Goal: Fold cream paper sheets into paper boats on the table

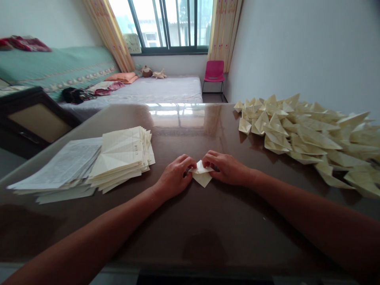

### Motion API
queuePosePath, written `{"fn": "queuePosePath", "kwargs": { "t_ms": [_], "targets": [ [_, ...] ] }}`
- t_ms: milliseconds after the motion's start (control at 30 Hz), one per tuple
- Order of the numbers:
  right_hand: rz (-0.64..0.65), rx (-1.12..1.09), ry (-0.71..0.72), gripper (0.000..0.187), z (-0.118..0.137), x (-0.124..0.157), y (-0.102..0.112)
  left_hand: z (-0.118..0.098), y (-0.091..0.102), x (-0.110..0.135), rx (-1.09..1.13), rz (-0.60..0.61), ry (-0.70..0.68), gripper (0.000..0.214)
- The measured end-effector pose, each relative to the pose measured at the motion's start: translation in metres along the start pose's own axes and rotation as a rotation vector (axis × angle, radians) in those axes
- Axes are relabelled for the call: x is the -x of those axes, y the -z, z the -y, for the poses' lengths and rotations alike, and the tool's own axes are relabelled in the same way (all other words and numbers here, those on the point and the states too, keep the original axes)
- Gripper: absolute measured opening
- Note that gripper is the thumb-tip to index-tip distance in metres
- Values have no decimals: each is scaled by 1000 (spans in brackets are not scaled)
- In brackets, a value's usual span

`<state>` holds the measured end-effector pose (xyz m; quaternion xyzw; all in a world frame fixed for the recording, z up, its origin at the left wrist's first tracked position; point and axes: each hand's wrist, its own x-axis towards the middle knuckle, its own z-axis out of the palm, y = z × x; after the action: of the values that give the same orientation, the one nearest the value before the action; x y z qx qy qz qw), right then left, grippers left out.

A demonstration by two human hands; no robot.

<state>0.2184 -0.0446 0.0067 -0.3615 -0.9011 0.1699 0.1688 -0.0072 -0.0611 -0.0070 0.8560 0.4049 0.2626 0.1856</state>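
Note:
A small folded piece of cream paper [203, 180] lies on the brown tabletop, its lower corner pointing toward me. My left hand [177, 176] grips its left side, fingers curled and thumb below. On the right side, my right hand [223, 168] pinches the paper in the same way, its fingertips close to the top fold. Both hands rest low over the table, and the fingers cover the paper's side corners.
The glossy brown table [178, 237] reaches toward a bed [166, 89]. Stacked cream sheets [118, 154] and printed white sheets [65, 162] lie at the left. A large heap of folded paper boats [308, 134] covers the right side. Behind stands a pink chair [214, 71].

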Motion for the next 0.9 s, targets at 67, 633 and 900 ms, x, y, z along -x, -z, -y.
{"fn": "queuePosePath", "kwargs": {
  "t_ms": [67, 633, 900],
  "targets": [
    [54, 6, 17, 13, -3, 0, 6, 2, 2, 2, -55, 40, -99, 24],
    [211, 127, 263, 14, -7, 1, 29, -4, 13, 4, -462, 138, -460, 25],
    [243, 145, 217, 17, -2, 6, 37, -5, 12, 4, -478, 135, -468, 26]
  ]
}}
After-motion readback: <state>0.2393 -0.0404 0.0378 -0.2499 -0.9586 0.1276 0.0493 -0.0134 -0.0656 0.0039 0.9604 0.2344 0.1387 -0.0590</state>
